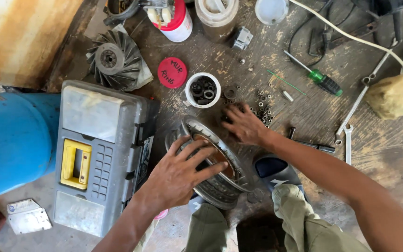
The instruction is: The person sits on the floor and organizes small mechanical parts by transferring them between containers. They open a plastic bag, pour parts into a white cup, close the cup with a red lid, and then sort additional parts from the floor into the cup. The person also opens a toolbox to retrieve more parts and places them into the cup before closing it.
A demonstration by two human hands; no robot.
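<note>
Two hands at work, head view. Left hand [179, 171] spread flat on metal drum [213, 163], fingers open. Right hand [244, 124] fingers spread, touching loose nuts [263, 108] on floor [304, 107] beside drum. Grey toolbox [100, 154] left of drum. White cup [203, 89] near nuts.

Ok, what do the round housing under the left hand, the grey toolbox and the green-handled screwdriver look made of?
Round silver housing under the left hand: seemingly bare metal, dull grey sheen, ribbed side. Grey toolbox with yellow latch: likely moulded plastic, matte and scuffed. Green-handled screwdriver: shiny steel-looking shaft, handle probably plastic with a black, possibly rubber grip.
</note>
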